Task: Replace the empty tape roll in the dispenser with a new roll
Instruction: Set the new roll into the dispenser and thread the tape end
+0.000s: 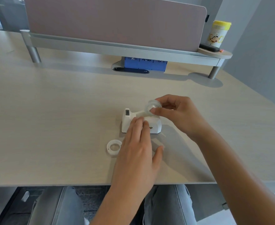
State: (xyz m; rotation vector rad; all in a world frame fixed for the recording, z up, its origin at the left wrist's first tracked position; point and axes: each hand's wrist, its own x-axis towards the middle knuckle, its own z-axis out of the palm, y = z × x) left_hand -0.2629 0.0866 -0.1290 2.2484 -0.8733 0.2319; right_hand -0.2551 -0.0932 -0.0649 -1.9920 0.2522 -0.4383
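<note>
A white tape dispenser (127, 120) stands in the middle of the desk, its cutter end pointing away to the left. My right hand (177, 114) holds a clear new tape roll (152, 105) just above the dispenser's right end, and a strip of tape runs from the roll down-left toward my left fingers. My left hand (138, 148) rests its fingertips on the dispenser's near side, fingers pressed together over the tape's end. The empty white roll core (114, 147) lies flat on the desk to the left of my left hand.
The light wooden desk (52, 119) ends at its front edge just below my left wrist. At the back stands a raised shelf with a divider panel (114, 21), a blue box (145, 64) under it, and a yellow-lidded canister (218, 34) at its right end.
</note>
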